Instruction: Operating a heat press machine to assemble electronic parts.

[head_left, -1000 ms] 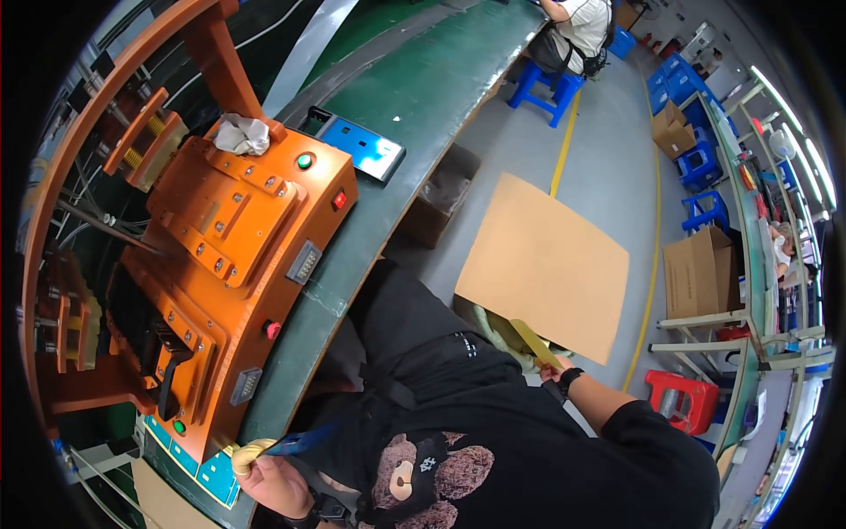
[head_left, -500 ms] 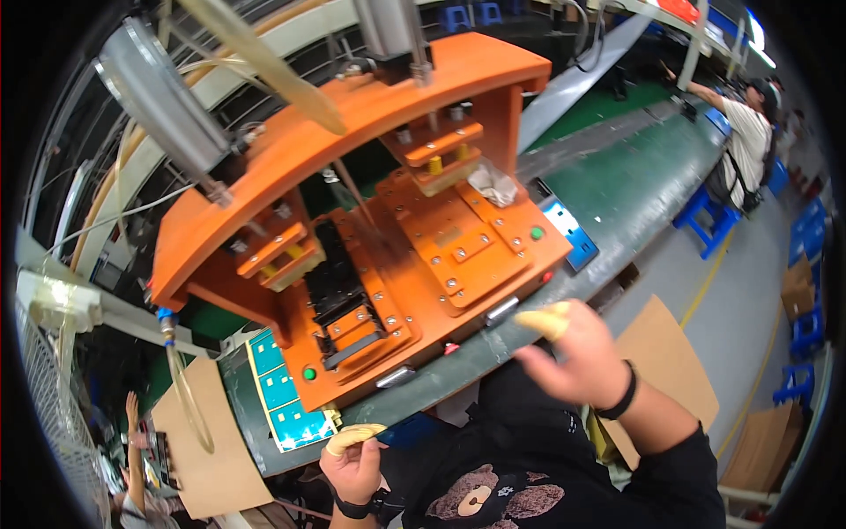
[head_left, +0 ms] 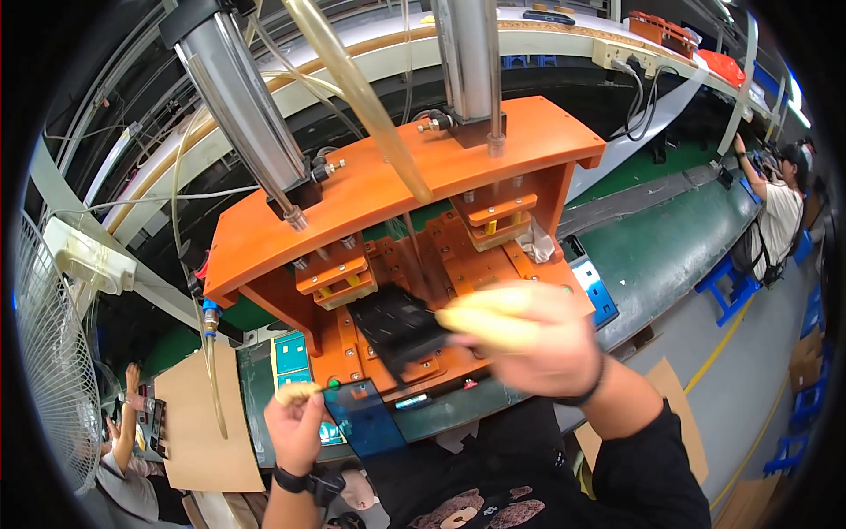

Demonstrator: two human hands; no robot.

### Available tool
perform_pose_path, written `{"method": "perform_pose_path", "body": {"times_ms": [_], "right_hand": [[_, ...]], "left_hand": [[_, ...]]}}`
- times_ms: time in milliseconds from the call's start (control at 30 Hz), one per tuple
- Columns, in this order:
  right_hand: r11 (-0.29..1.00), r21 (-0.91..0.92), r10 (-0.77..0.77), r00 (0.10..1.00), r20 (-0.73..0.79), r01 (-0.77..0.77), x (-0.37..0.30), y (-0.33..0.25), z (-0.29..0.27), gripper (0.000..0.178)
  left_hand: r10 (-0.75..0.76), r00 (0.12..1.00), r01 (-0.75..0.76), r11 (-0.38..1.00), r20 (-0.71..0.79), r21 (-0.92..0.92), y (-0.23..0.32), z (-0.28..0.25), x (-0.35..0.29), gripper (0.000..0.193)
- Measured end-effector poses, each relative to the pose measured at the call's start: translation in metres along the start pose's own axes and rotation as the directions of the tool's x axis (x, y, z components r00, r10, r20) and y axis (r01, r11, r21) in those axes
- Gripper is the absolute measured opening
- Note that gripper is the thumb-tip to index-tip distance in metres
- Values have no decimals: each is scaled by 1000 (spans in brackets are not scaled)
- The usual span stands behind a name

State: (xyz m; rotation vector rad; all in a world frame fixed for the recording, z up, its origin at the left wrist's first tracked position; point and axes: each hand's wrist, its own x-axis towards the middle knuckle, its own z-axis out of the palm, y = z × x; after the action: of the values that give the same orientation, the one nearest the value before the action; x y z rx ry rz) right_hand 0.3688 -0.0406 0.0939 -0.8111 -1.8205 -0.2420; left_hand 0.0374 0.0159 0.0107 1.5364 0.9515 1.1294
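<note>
Translucent blue film (head_left: pixel 366 421) hangs from the person's left hand (head_left: pixel 295 423), pinched at its upper corner between gloved fingertips (head_left: pixel 298 391) closed on it, at the near edge of the orange press fixture (head_left: pixel 397 264). Just beyond, the right hand (head_left: pixel 529 339), blurred, has its fingers closed on the right edge of a dark, ridged rectangular panel (head_left: pixel 398 324), which lies tilted over the fixture's base plate, between the two orange press blocks (head_left: pixel 333 275). Judging by this, the film looks peeled clear of the panel, while the panel is not yet seated flat in its nest. Two steel pneumatic cylinders (head_left: pixel 242 97) rise from the fixture's top plate, with clear hoses (head_left: pixel 352 84) trailing past. Behind runs a green conveyor belt (head_left: pixel 670 238), where a seated co-worker (head_left: pixel 780 216) works at the far right. A white fan (head_left: pixel 53 353) stands at the left edge.
</note>
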Motion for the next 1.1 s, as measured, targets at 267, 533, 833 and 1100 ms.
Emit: {"method": "perform_pose_path", "body": {"times_ms": [267,533,833,1100], "right_hand": [[659,562,743,318,-589,-500,-177,11,-191,30],[211,925,977,109,-185,-316,-290,213,-239,17],[76,919,997,30,-70,-388,-194,414,-134,31],[70,460,997,53,-50,-885,-173,416,-135,31]], "left_hand": [[-98,992,93,994,74,62,12,21,90,16],[132,941,-338,429,312,838,-30,14,146,38],[-69,952,36,993,297,116,-72,19,190,47],[-159,942,79,960,295,267,-30,45,156,46]]}}
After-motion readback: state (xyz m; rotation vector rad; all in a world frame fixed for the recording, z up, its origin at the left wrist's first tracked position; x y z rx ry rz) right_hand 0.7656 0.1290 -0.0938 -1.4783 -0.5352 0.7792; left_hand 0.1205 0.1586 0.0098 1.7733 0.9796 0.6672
